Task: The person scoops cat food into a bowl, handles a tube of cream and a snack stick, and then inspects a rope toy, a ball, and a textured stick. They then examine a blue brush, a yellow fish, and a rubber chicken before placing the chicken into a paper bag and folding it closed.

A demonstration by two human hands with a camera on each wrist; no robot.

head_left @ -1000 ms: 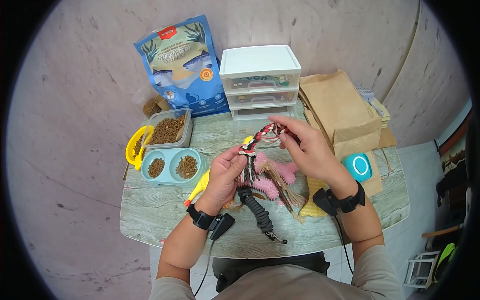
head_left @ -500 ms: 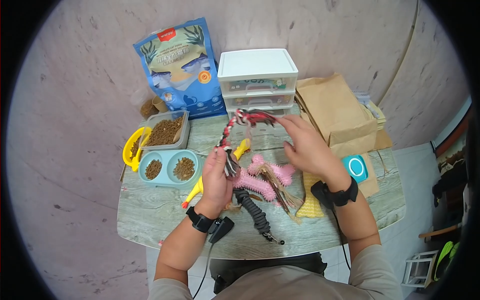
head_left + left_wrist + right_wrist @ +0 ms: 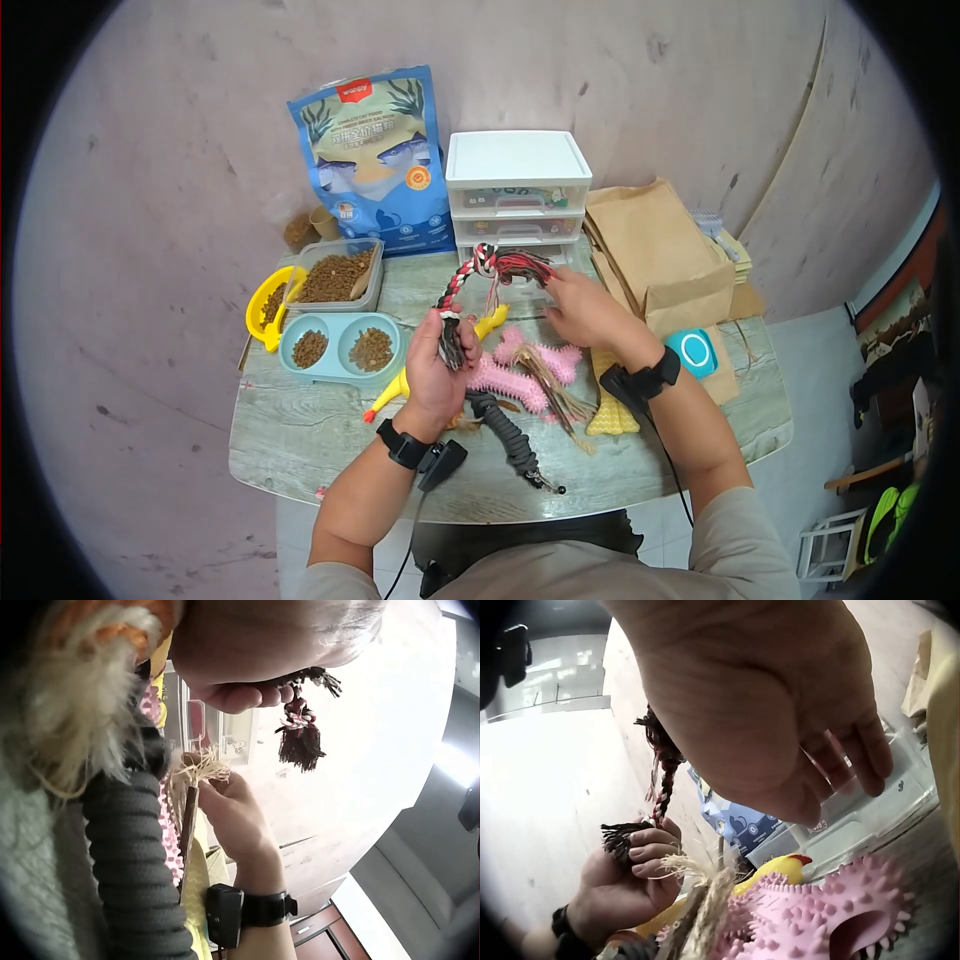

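Note:
My left hand [image 3: 432, 375] grips a braided red, black and white rope toy [image 3: 462, 283] by its lower knot, fingers curled round it. The toy arches upward, and its upper knot and dark tassel point to the right. Close by that tassel is my right hand [image 3: 590, 312]; in the right wrist view its fingers [image 3: 870, 761] hang loosely with nothing between them. Beneath the hands lie pink spiky bone-shaped toys [image 3: 510, 383], a yellow rubber chicken [image 3: 392, 388], a bundle of sticks with frayed fibre [image 3: 560, 392] and a dark grey coiled cord [image 3: 508, 440].
Left on the table are a blue double bowl [image 3: 335, 372], a kibble tub [image 3: 372, 297] and a yellow bowl [image 3: 262, 330]. A blue cat food bag [image 3: 390, 215] and white drawers [image 3: 518, 158] stand behind. Paper bags [image 3: 650, 240], a teal brush-like item [image 3: 690, 352] and yellow fabric [image 3: 612, 415] are right.
My right hand has let go of the rope toy's far end and moved down slightly. The toy's upper end now arches free, while my left hand keeps its grip.

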